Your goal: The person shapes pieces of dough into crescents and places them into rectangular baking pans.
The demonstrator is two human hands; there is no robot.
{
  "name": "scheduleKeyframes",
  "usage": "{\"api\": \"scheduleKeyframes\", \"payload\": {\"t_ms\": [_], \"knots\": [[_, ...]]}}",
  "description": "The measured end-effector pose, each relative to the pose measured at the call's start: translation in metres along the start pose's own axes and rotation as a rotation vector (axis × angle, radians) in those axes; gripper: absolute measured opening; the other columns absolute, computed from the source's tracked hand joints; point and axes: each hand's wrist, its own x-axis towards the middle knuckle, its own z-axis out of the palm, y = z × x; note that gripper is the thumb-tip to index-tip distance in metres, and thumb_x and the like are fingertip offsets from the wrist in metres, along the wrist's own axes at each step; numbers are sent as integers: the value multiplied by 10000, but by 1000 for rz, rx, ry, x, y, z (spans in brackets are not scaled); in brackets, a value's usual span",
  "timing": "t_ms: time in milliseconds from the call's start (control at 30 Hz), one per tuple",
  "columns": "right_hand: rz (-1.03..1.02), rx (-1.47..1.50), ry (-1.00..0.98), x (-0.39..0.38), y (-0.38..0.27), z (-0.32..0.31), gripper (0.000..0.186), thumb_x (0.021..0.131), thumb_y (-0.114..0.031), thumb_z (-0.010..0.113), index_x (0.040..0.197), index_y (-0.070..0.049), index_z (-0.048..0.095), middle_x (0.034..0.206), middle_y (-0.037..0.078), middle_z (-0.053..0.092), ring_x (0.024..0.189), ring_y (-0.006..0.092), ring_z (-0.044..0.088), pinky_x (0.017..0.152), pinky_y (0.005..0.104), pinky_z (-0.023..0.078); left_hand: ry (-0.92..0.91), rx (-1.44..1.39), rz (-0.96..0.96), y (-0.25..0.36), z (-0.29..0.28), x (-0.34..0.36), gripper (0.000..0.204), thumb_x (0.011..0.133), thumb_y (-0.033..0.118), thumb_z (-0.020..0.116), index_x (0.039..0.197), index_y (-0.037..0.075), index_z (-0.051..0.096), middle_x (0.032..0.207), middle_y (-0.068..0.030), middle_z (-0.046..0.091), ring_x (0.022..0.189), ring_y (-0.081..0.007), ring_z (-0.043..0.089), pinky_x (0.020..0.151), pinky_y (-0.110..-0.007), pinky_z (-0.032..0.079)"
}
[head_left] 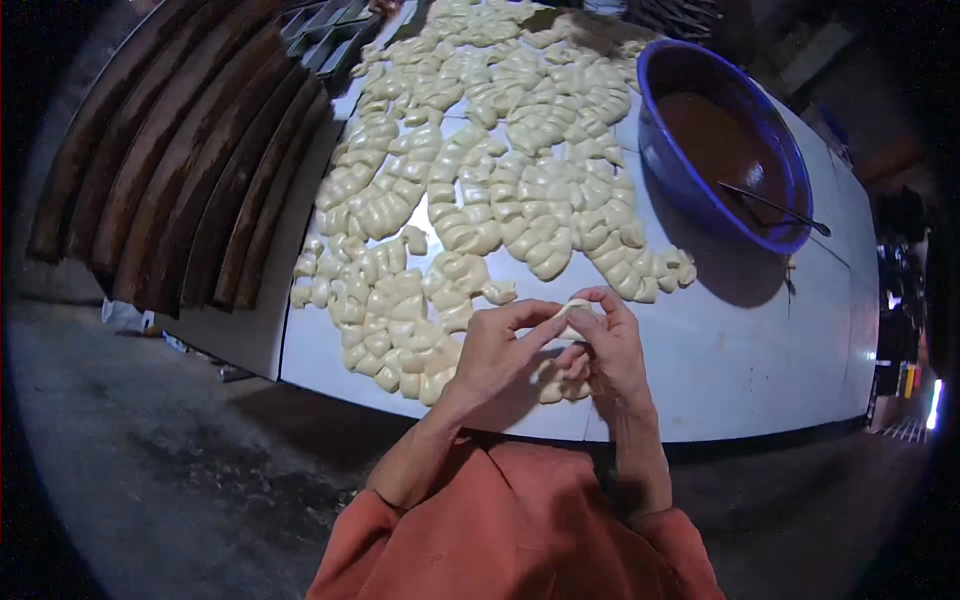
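Both hands are up over the near edge of the pale table (pixel 760 370), meeting on one small piece of dough (pixel 573 310). The left hand (pixel 495 355) has its fingers curled in, thumb and forefinger pinching the left side of the piece. The right hand (pixel 612 350) is closed round it from the other side, fingertips pressed on top, so only a sliver of pale dough shows between the two.

Just beneath the hands, partly hidden by them, lie a few more dough pieces (pixel 555 385) at the table's edge. Ahead of the left hand and spreading away to the far end is a big sheet of cut dough pieces (pixel 480 170), laid close together in curved rows; the nearest of them sits just beyond the left hand's knuckles. Ahead and to the right of the right hand, well apart from it, stands a blue basin (pixel 690 60) holding a brown filling (pixel 725 145), with a dark utensil (pixel 775 208) resting across its near rim. Far off to the left of the left hand, a row of long dark wooden boards (pixel 180 160) leans beside the table. Orange sleeves (pixel 520 530) cover the arms below the wrists.
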Motion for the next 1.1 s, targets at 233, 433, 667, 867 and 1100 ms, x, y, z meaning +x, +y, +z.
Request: {"api": "scheduleKeyframes", "payload": {"t_ms": [233, 433, 667, 867, 1100], "knots": [[-270, -244, 223, 1, 10, -39, 239, 878, -142, 748, 1050, -10, 650, 987, 40, 666, 887, 84, 624, 694, 236, 528, -96, -167, -153, -18, 35, 14, 453, 957, 169, 649, 1352, -31, 547, 1115, -167, 717, 1045, -194, 676, 924, -276, 503], [-349, 253, 42, -12, -19, -38, 231, 892, -56, 721, 1067, 10, 585, 953, 79, 669, 861, 129, 663, 769, 241, 556, 18, 9, 659, -4, 96, 54, 694, 956, 367, 657, 1455, -48, 410, 1243, -200, 666, 1115, -283, 672, 911, -332, 533], [-415, 376, -105, 15, -73, -82, 148, 959, -131, 653, 1048, -70, 552, 936, 18, 619, 832, 77, 614, 697, 229, 520, -53, -417, 328, -19, 155, 73, 771, 933, 252, 703, 1518, -25, 285, 1317, -186, 602, 1047, -194, 655, 863, -309, 554], [-502, -517, 224, 79, -189, -188, 205, 971, -208, 596, 1052, -22, 566, 916, 31, 630, 833, 95, 601, 712, 267, 484, -314, -221, -89, 1, 123, 71, 515, 986, 118, 614, 1452, 11, 424, 1282, -186, 628, 1125, -211, 632, 955, -328, 504], [-104, -1481, 12, 137, -185, -245, 254, 888, -271, 580, 972, -39, 642, 936, 147, 676, 822, 252, 626, 780, 375, 487, -279, -98, -190, 6, 99, 75, 427, 986, 206, 628, 1349, -3, 549, 1196, -150, 682, 1084, -186, 647, 945, -322, 510]]}}
